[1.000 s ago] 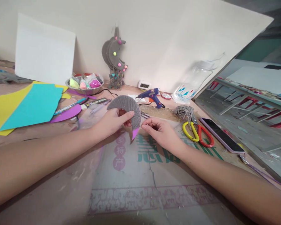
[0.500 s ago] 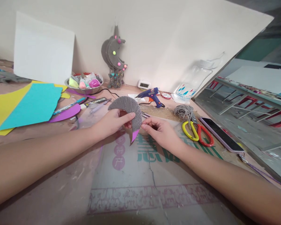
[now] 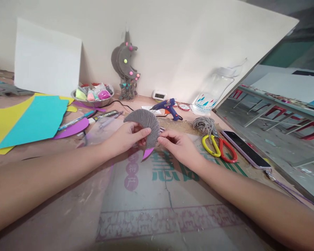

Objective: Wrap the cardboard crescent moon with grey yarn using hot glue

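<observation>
A gray-wrapped crescent (image 3: 149,120) is held up between two hands above the near middle of the worktop (image 3: 49,146).
The left hand (image 3: 131,137) grips the crescent by its inner curve, thumb across the front; its lower tip shows bare purple. The right hand (image 3: 176,144) has thumb and forefinger drawn together at the crescent's right edge; whether they grip that edge or a strand cannot be told. Beyond the crescent lies a blue glue gun (image 3: 167,105); to the right are a bundle of gray cord (image 3: 203,124), scissors (image 3: 221,148) with one yellow and one red handle, and a phone (image 3: 247,150). Far left of the hands, a metal bowl (image 3: 92,103) holds colored packets, and a blue sheet (image 3: 34,122) overlaps a yellow sheet (image 3: 5,130).
</observation>
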{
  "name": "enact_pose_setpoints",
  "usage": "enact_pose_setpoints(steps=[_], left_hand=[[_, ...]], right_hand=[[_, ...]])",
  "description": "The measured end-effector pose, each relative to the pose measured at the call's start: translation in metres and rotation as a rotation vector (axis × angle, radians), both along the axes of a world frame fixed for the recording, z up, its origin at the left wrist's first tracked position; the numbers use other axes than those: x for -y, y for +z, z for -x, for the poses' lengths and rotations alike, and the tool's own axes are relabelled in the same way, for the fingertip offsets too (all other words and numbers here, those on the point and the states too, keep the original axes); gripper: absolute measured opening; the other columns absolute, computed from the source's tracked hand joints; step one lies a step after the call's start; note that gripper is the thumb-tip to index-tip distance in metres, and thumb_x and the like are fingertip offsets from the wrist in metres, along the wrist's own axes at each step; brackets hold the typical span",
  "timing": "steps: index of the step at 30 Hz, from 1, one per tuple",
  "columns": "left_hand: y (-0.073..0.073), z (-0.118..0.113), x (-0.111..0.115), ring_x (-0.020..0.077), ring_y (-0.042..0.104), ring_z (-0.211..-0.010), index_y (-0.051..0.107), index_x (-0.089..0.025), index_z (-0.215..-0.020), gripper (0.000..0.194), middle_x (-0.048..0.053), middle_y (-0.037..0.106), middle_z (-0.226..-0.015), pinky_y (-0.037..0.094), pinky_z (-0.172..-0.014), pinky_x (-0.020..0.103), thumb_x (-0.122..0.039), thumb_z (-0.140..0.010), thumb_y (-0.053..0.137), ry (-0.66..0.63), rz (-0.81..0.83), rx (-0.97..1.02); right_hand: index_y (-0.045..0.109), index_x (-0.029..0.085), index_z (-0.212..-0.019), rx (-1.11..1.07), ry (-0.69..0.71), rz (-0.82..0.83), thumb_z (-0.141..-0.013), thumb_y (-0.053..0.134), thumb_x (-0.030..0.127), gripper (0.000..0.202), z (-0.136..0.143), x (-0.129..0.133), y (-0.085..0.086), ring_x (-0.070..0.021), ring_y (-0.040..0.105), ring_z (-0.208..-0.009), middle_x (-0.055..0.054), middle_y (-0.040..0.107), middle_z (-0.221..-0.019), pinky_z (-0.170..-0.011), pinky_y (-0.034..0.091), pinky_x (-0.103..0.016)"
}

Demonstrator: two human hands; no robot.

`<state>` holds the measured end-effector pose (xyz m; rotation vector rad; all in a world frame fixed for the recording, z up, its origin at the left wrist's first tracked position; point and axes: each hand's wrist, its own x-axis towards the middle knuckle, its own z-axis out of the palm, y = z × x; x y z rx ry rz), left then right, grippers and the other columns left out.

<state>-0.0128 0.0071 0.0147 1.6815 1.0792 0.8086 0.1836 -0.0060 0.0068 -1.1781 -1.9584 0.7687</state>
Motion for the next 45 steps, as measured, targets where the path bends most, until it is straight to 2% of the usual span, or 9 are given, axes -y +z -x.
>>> enact_pose_setpoints(steps=[7, 11, 14, 18, 24, 31, 34, 40, 45], left_hand=[[0.002, 0.0, 0.005, 0.011, 0.05, -0.046, 0.056, -0.017, -0.057, 0.045, 0.0, 0.055, -0.054, 0.038, -0.044, 0.024, -0.054, -0.08, 0.045, 0.045, -0.181, -0.214], [0.007, -0.001, 0.006, 0.0126, 0.055, -0.055, 0.055, -0.017, -0.059, 0.041, 0.002, 0.059, -0.059, 0.042, -0.05, 0.023, -0.049, -0.081, 0.047, 0.102, -0.155, -0.207], [0.009, -0.001, 0.007, 0.0119, 0.055, -0.055, 0.054, -0.017, -0.059, 0.04, 0.001, 0.058, -0.059, 0.042, -0.051, 0.023, -0.048, -0.082, 0.046, 0.099, -0.121, -0.194], [0.009, -0.001, 0.007, 0.0113, 0.053, -0.055, 0.054, -0.016, -0.059, 0.041, 0.0, 0.056, -0.059, 0.041, -0.051, 0.022, -0.05, -0.082, 0.046, 0.1, -0.12, -0.187], [0.007, 0.0, 0.004, 0.0123, 0.055, -0.057, 0.057, -0.016, -0.059, 0.044, 0.001, 0.058, -0.061, 0.042, -0.052, 0.023, -0.052, -0.081, 0.046, 0.094, -0.153, -0.214], [0.003, 0.001, 0.002, 0.0125, 0.054, -0.056, 0.056, -0.017, -0.056, 0.045, 0.001, 0.058, -0.057, 0.042, -0.053, 0.022, -0.052, -0.082, 0.044, 0.056, -0.226, -0.232], [0.003, 0.001, 0.002, 0.0126, 0.054, -0.056, 0.055, -0.017, -0.056, 0.045, 0.001, 0.058, -0.057, 0.041, -0.052, 0.023, -0.052, -0.082, 0.044, 0.059, -0.231, -0.25], [0.003, 0.001, 0.002, 0.0124, 0.053, -0.054, 0.054, -0.018, -0.055, 0.044, 0.001, 0.057, -0.055, 0.04, -0.05, 0.023, -0.052, -0.082, 0.044, 0.082, -0.19, -0.228], [0.006, 0.0, 0.004, 0.012, 0.054, -0.055, 0.054, -0.017, -0.055, 0.042, 0.001, 0.059, -0.059, 0.041, -0.052, 0.022, -0.049, -0.082, 0.046, 0.087, -0.175, -0.209]], right_hand=[[0.064, 0.017, -0.079, 0.0, -0.034, -0.036, -0.087, 0.049, 0.036, 0.025, -0.004, 0.0, 0.013, -0.0136, 0.056, -0.073, -0.002, 0.063, -0.075, -0.069, 0.045, -0.026], [0.064, 0.017, -0.084, 0.062, -0.162, -0.188, -0.087, 0.048, 0.036, 0.025, -0.022, -0.015, 0.022, -0.0155, 0.057, -0.079, -0.003, 0.064, -0.082, -0.074, 0.044, -0.028], [0.062, 0.016, -0.079, 0.125, -0.239, -0.187, -0.084, 0.053, 0.033, 0.019, -0.032, -0.023, 0.022, -0.0143, 0.055, -0.072, -0.001, 0.062, -0.075, -0.07, 0.042, -0.027], [0.06, 0.016, -0.073, 0.204, -0.146, -0.158, -0.084, 0.053, 0.036, 0.024, -0.024, -0.014, 0.019, -0.0146, 0.054, -0.069, -0.002, 0.059, -0.07, -0.067, 0.041, -0.028], [0.062, 0.02, -0.095, 0.267, 0.073, -0.237, -0.08, 0.061, 0.035, 0.021, -0.003, 0.006, 0.014, -0.0188, 0.056, -0.1, -0.006, 0.062, -0.102, -0.091, 0.041, -0.034], [0.058, 0.018, -0.081, 0.244, 0.064, -0.098, -0.082, 0.058, 0.034, 0.015, 0.006, 0.008, 0.002, -0.016, 0.055, -0.082, -0.003, 0.06, -0.085, -0.077, 0.044, -0.03], [0.059, 0.019, -0.086, 0.201, 0.059, -0.1, -0.084, 0.055, 0.034, 0.016, 0.005, 0.008, 0.005, -0.016, 0.057, -0.085, -0.003, 0.062, -0.089, -0.079, 0.044, -0.029], [0.063, 0.019, -0.093, 0.241, -0.084, -0.354, -0.088, 0.048, 0.029, 0.019, -0.02, -0.018, 0.01, -0.0184, 0.059, -0.094, -0.006, 0.065, -0.096, -0.088, 0.043, -0.034], [0.067, 0.019, -0.102, 0.513, 0.034, -0.423, -0.087, 0.051, 0.032, 0.025, -0.039, -0.047, -0.002, -0.0208, 0.057, -0.1, -0.009, 0.064, -0.105, -0.091, 0.042, -0.037]])
